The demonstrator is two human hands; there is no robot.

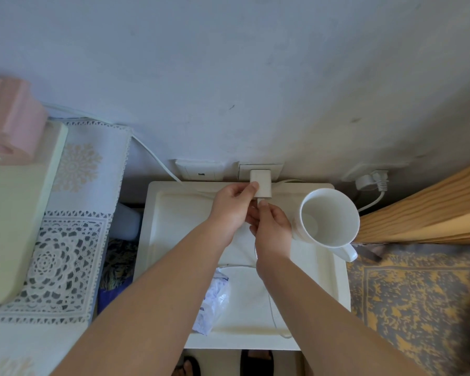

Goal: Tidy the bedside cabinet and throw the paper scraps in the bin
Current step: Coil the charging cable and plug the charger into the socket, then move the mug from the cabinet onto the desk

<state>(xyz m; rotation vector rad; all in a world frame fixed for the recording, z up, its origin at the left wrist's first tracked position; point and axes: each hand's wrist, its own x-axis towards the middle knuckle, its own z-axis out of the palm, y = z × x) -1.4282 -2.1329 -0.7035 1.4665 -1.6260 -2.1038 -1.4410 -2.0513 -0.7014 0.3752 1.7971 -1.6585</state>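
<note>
Early going, both grips busy at the charger (261, 184).

Left hand (229, 208) pinching the charger body at the wall socket (261, 167); right hand (270, 229) just below it, clenched on the cable (272, 308) end. Mug (329, 214) right of the grips, upright on the counter (334, 280). Crumpled scrap (212, 302) lying nearer than the grips, beside the left forearm, not yet binned. No bin in view. Most of the tidying left, by the look of it.
</note>
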